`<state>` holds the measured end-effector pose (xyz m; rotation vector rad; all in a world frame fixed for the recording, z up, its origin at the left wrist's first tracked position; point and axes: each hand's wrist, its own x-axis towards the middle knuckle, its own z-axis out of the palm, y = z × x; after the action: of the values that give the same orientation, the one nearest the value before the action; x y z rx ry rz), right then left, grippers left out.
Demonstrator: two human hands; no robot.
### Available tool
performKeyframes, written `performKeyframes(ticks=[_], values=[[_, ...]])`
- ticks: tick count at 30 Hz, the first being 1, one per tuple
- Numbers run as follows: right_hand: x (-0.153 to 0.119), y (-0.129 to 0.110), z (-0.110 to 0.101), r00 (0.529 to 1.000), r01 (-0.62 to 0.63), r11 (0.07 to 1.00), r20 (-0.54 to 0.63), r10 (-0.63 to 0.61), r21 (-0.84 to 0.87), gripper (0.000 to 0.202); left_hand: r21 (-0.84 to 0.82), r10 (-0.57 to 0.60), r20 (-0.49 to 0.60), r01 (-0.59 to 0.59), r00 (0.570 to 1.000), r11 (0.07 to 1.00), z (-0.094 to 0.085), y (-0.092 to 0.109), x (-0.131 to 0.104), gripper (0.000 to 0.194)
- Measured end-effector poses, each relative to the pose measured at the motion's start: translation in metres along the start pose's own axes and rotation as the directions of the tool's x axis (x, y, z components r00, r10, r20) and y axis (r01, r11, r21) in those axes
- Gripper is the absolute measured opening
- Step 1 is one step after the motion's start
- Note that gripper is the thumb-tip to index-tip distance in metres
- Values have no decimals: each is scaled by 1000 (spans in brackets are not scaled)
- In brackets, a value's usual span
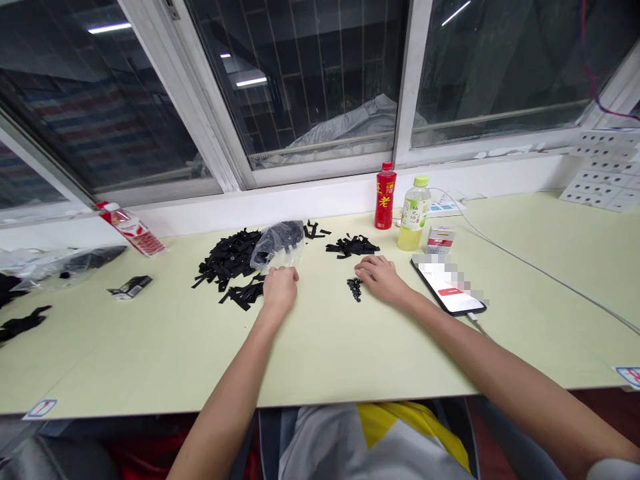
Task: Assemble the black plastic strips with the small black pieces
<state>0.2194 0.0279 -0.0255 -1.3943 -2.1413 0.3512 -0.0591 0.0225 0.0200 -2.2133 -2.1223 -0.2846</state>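
Observation:
My left hand (280, 291) is closed, knuckles up, at the near edge of a clear plastic bag (281, 245) with black pieces in it. Its fingertips are hidden, so what they grip cannot be made out. Beside that hand lie a large heap of black fabric strips (227, 257) and a smaller bunch of strips (244, 293). My right hand (383, 279) rests palm down with fingers stretched leftward. Its fingers are just above a little pile of small shiny black parts (355, 289). Another pile of black strips (353, 246) lies beyond it.
A red bottle (385, 198), a yellow drink bottle (415, 215) and a small box (441, 239) stand right of centre. A phone (449, 285) with a cable lies near my right forearm. Leftward are a tilted bottle (133, 230) and a small black packet (131, 287).

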Motion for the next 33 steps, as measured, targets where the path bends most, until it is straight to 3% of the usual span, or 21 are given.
performKeyframes(ticks=[3, 5, 8, 11, 14, 26, 33], values=[[0, -1, 1, 1000, -1, 1000, 3, 1, -12, 40, 64, -28, -36, 30, 999, 997, 0, -7, 2, 37], [0, -1, 1, 1000, -1, 1000, 0, 1, -19, 39, 63, 22, -92, -16, 995, 998, 4, -4, 1, 40], [0, -1, 1, 1000, -7, 1000, 0, 7, -30, 39, -51, 179, -145, -188, 973, 981, 18, 10, -1, 38], [0, -1, 2, 1000, -10, 999, -6, 10, -33, 40, -185, 365, -103, -378, 926, 907, 34, 29, -1, 38], [1, -1, 4, 1000, -6, 999, -7, 5, -39, 39, -227, 446, -64, -448, 893, 864, 44, 40, 5, 43], [1, 0, 6, 1000, 1, 999, -12, -2, -49, 39, -214, 492, -16, -483, 871, 849, 55, 57, 32, 47], [1, 0, 6, 1000, 12, 999, -21, -13, -44, 37, -379, 486, -163, -510, 858, 773, 46, 52, 23, 27]])
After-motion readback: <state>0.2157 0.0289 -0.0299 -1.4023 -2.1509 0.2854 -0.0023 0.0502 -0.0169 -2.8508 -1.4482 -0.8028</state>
